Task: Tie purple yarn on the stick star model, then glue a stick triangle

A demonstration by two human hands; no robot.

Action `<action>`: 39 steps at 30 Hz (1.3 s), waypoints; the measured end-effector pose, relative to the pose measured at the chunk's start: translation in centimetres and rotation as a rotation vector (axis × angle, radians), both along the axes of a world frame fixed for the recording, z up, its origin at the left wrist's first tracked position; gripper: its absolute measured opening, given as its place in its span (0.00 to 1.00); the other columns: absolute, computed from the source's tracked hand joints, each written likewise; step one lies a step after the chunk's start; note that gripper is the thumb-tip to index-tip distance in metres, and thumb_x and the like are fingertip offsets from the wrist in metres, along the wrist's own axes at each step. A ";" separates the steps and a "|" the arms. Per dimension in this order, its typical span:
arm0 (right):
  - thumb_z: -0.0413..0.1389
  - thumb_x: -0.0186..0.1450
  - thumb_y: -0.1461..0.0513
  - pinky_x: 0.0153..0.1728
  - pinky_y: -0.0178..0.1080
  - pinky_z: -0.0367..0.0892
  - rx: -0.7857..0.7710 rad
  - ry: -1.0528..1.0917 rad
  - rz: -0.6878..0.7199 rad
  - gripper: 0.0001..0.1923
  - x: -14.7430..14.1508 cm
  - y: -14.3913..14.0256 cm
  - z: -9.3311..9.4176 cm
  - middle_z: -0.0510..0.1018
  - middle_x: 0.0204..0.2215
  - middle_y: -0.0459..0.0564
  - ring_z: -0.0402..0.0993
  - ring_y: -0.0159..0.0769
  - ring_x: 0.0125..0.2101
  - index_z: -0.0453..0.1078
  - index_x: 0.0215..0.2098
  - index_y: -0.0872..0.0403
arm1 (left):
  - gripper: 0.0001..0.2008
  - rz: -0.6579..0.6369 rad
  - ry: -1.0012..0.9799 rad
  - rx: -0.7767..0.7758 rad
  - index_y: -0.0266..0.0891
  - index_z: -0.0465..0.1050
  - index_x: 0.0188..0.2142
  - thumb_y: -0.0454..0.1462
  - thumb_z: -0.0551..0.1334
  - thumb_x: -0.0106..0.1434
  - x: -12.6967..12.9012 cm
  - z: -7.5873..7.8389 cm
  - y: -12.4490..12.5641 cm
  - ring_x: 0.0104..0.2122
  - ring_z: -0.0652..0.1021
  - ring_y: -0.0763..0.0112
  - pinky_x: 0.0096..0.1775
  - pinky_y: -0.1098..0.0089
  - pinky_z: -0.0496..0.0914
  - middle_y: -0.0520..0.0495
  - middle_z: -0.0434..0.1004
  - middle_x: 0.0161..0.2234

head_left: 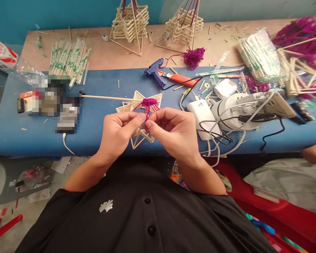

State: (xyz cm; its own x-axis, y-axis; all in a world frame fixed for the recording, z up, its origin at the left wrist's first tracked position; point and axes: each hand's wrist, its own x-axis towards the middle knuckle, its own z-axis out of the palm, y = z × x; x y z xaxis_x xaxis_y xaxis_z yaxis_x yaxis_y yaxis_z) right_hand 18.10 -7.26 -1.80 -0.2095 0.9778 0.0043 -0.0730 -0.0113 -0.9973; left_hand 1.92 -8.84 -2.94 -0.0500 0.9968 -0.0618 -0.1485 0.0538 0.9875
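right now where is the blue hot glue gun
In the head view the blue hot glue gun lies on the blue table top at its far edge, just right of centre, beside an orange-handled tool and beyond both hands.

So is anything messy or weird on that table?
Yes. Little stick scraps lie scattered over the back of the table, and white cables spill in a tangle over its front edge. The stick frame in the left hand and right hand looks fine.

Both forearms are angling inward from the torso. The left hand [118,131] and right hand [173,131] are meeting at the fingertips, fingers [137,121] curling closed in a pinch, knuckles facing up.
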 end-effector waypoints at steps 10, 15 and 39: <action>0.63 0.60 0.65 0.28 0.33 0.70 0.289 -0.373 -0.044 0.03 -0.1 0.1 0.9 0.80 0.24 0.43 0.72 0.26 0.23 0.75 0.28 0.54 | 0.15 -0.047 -0.010 -0.072 0.39 0.85 0.28 0.47 0.82 0.53 -0.3 0.9 1.2 0.16 0.62 0.81 0.18 0.75 0.55 0.52 0.75 0.19; 0.61 0.59 0.67 0.27 0.32 0.69 0.322 -0.343 -0.081 0.03 0.0 0.1 0.9 0.78 0.24 0.42 0.70 0.25 0.23 0.73 0.28 0.54 | 0.11 -0.031 -0.016 -0.058 0.39 0.87 0.31 0.44 0.80 0.57 -0.5 0.4 1.0 0.16 0.56 0.83 0.19 0.75 0.50 0.56 0.66 0.16; 0.61 0.64 0.70 0.31 0.30 0.74 0.608 -0.466 -0.156 0.05 0.5 -0.1 0.5 0.79 0.29 0.44 0.74 0.25 0.28 0.74 0.33 0.55 | 0.08 -0.030 0.070 -0.080 0.36 0.85 0.31 0.39 0.77 0.56 0.0 1.2 0.7 0.17 0.58 0.82 0.19 0.77 0.52 0.57 0.61 0.15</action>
